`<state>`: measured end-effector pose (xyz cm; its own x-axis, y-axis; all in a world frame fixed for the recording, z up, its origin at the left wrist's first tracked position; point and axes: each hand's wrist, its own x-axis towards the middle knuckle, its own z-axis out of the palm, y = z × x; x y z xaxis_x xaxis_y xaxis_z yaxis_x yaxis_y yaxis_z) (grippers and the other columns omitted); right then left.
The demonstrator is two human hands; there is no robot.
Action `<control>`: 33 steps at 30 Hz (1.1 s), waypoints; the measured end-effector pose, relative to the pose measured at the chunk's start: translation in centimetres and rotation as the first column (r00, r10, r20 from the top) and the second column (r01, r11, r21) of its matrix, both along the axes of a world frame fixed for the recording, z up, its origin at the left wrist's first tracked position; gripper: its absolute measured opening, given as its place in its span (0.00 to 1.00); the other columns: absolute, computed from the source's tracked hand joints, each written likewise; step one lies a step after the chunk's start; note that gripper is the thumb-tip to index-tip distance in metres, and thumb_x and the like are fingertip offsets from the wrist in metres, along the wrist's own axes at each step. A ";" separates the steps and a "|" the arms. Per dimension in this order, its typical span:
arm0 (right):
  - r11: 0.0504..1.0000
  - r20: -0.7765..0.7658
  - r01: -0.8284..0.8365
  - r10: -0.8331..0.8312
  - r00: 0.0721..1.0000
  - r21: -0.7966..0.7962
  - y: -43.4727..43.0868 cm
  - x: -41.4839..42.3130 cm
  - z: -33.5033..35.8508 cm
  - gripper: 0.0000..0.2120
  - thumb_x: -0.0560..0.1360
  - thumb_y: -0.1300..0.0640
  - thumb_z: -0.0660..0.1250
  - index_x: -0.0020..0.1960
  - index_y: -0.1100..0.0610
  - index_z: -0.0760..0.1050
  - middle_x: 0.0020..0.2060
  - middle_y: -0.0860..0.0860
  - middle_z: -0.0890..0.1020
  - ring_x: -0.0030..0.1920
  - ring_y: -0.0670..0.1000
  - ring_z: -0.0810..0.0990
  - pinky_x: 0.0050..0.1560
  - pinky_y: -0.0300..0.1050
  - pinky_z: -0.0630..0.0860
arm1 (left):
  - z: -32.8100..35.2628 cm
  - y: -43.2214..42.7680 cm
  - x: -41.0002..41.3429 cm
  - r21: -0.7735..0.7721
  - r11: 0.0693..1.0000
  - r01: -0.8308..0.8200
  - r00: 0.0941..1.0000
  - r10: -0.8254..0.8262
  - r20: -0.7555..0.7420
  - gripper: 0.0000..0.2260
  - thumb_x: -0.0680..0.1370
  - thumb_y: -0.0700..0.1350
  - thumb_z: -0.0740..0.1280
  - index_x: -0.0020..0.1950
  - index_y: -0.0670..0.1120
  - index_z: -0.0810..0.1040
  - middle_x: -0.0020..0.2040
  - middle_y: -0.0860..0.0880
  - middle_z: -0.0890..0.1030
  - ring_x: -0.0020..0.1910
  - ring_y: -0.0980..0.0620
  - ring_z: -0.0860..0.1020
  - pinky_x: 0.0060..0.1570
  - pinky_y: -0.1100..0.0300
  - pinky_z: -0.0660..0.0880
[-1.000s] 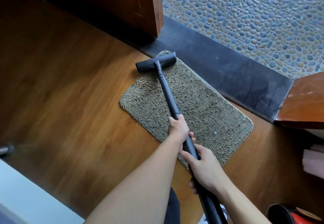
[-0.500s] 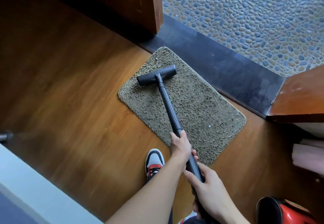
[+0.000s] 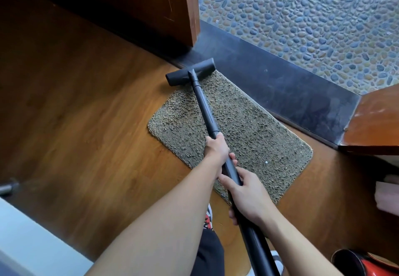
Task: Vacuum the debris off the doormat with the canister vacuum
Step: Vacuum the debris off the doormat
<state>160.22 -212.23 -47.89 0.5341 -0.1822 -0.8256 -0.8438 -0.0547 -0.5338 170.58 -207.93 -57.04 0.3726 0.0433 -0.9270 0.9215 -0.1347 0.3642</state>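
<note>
Left hand (image 3: 216,150): wrapped tight around the black wand (image 3: 205,111), fingers curled under, at the point where the thinner tube section ends. Right hand (image 3: 248,195): clamped on the same wand just behind the left, nearly touching it, thumb laid along the top of the tube. Both grips over the near long edge of the doormat (image 3: 248,128).

Wand: straight, matte black, running from the lower right of the view forward and to the left, across the mat's left half. Floor head (image 3: 190,72): a flat black bar set crosswise on the wand's end, sitting at the mat's far left corner, partly over the mat and partly over the wooden floor (image 3: 75,113) and the dark threshold strip (image 3: 280,85).

Doormat: rectangular, rounded corners, coarse olive-brown pile, lying slantwise on the floor with its far long edge along the threshold. One small white speck (image 3: 266,162) near the right end.

Canister vacuum (image 3: 367,264): red and black, cut off at the lower right corner of the view.
</note>
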 end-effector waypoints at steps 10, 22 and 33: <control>1.000 -0.030 0.007 -0.007 1.000 0.000 0.8 -3.4 -0.1 0.09 0.79 0.49 0.69 0.47 0.54 0.74 0.26 0.51 0.79 0.25 0.59 0.81 0.26 0.52 0.79 | 0.9 0.9 -3.1 -0.020 0.999 0.045 0.998 -0.046 -0.030 0.09 0.85 0.50 0.54 0.59 0.45 0.64 0.37 0.43 0.70 0.24 0.50 0.69 0.23 0.61 0.72; 1.000 -0.057 0.000 0.000 0.998 0.003 0.4 -11.9 2.0 0.04 0.79 0.49 0.68 0.52 0.48 0.77 0.23 0.52 0.78 0.22 0.60 0.79 0.21 0.44 0.74 | 1.6 0.6 -12.8 -0.004 1.000 0.003 0.999 -0.003 -0.047 0.08 0.85 0.51 0.55 0.55 0.47 0.66 0.35 0.44 0.70 0.22 0.51 0.70 0.23 0.60 0.72; 0.999 -0.026 0.027 -0.026 0.999 0.020 1.0 -5.9 0.1 0.08 0.80 0.51 0.68 0.48 0.55 0.73 0.22 0.50 0.76 0.21 0.58 0.78 0.22 0.49 0.77 | 0.1 0.9 -6.2 0.024 1.000 0.019 1.000 -0.019 0.005 0.09 0.85 0.50 0.55 0.57 0.45 0.66 0.36 0.44 0.71 0.23 0.50 0.70 0.22 0.61 0.71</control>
